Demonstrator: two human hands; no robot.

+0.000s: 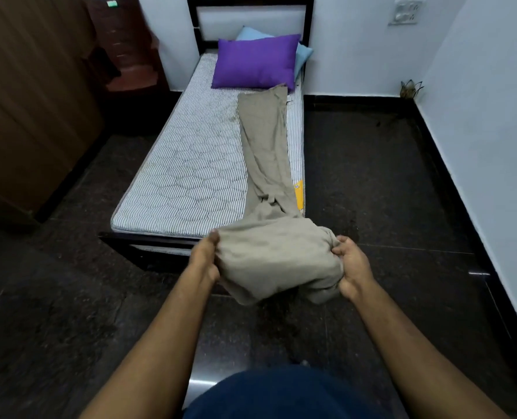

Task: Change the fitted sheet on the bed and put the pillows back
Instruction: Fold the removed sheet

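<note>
At the foot of a narrow single bed (148, 237), a person stands looking down its length, both bare arms stretched forward. Their left hand (204, 258) and right hand (352, 267) are held apart at about the same height, each with fingers curled into a bunched end of a beige sheet (276, 258). The thumb of the left hand pinches the cloth's upper left edge; the right hand's fingers are gathered round a wad of fabric at the cloth's right side.

Between the hands the sheet hangs as a crumpled bundle, just past the bed's foot and above the dark floor (387, 192). From that bundle the rest of the sheet runs away from the person as one long, loosely folded strip. Its long axis lies lengthwise on the bed, along the right side of the mattress (184, 164), pointing toward the headboard (251, 13). The strip's far end stops just short of, or touching, the lower right corner of a purple pillow (257, 60); the view does not settle which.

The mattress is uncovered, with a striped, quilted top and a yellow label (299, 193) on its right edge. The purple pillow lies at the head end, propped partly over a light blue pillow (304, 54) behind it. Both lean near the dark-framed headboard.

To the left stand a brown wardrobe (33, 101) and a dark wooden chair (124, 46). White walls enclose the room, with a switch plate (406, 10) high on the right.
</note>
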